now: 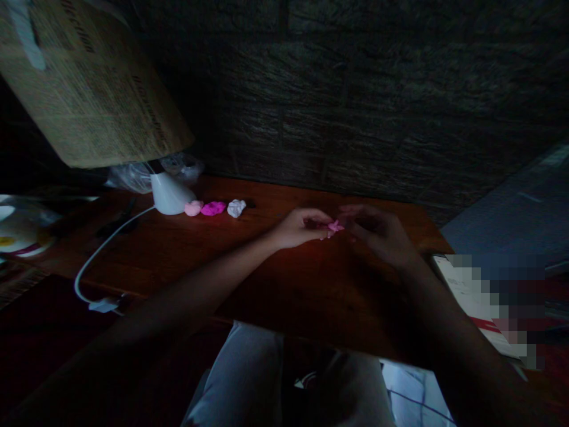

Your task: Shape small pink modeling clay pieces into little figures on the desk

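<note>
Over the middle of the wooden table, my left hand [299, 229] is closed, pinching a small pink piece of modelling clay [336, 226] between thumb and fingers. The piece looks lumpy, with little points sticking out. My right hand [377, 232] is just to the right of it, fingers curved and apart, tips close to the clay. Whether they touch it I cannot tell in the dim light. Further left on the table lie a pale pink clay lump [194, 207], a bright magenta clay lump [213, 208] and a white clay lump [236, 207] in a row.
A lamp with a white base [171, 194] and burlap-like shade [111, 101] stands at the left, its white cable [95, 258] hanging over the edge of the table [311, 302]. Clear plastic [128, 178] lies behind it. A dark stone-patterned wall [333, 89] borders the back.
</note>
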A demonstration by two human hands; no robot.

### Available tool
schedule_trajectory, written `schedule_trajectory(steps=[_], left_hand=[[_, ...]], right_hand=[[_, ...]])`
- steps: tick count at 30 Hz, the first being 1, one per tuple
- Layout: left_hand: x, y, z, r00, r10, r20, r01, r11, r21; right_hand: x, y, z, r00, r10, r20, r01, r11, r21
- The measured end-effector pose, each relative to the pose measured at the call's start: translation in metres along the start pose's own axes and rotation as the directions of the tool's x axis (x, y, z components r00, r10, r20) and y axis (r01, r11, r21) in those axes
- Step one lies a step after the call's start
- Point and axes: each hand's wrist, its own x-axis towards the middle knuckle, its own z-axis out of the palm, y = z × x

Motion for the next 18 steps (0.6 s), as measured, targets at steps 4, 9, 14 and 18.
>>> schedule_trajectory(steps=[4,9,14,18], left_hand=[[0.0002,-0.0011,0.0006,0.999,-0.02,0.03,0.022,0.999,-0.039],[0.0014,-0.0015,0.0006,0.998,-0.056,0.039,0.062,0.987,-0.15],[0.0009,-0.0015,-0.0004,0.996,-0.075,0.055,0.082,0.984,-0.155],[0.0002,-0.0032,-0.0011,0.998,-0.056,0.016,0.057,0.993,-0.101]], right_hand=[[-0.0001,0.0046,-0.0008,0.999,-0.032,0.031,0.033,0.999,-0.031],[0.0004,0.004,-0.0021,0.997,-0.037,0.065,0.044,0.993,-0.111],[0.0012,0.0019,-0.0027,0.997,-0.024,0.067,0.032,0.991,-0.126],[0.0017,0.0027,-0.0027,0.997,-0.014,0.071,0.021,0.994,-0.111]])
